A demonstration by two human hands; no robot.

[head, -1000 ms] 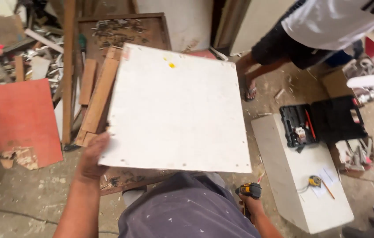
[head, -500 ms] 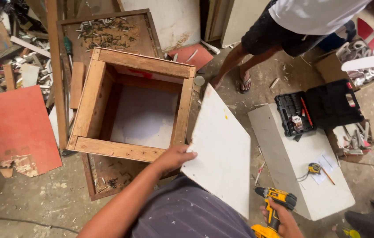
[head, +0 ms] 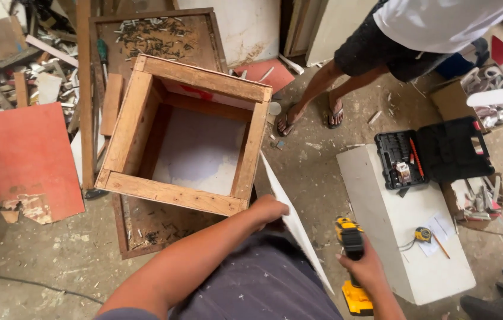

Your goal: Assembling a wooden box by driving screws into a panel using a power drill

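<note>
Panel point(head: 290, 213) edge-on, apparently tilted, top far-left

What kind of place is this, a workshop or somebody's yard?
Most likely a rough carpentry workshop. An open wooden box frame sits on a dusty floor strewn with offcuts, the right hand holds a yellow cordless drill, and an open black tool case rests on a white block.

Even, soft daylight, faint shadows, sharp focus, slight wide-angle stretch at edges.
</note>
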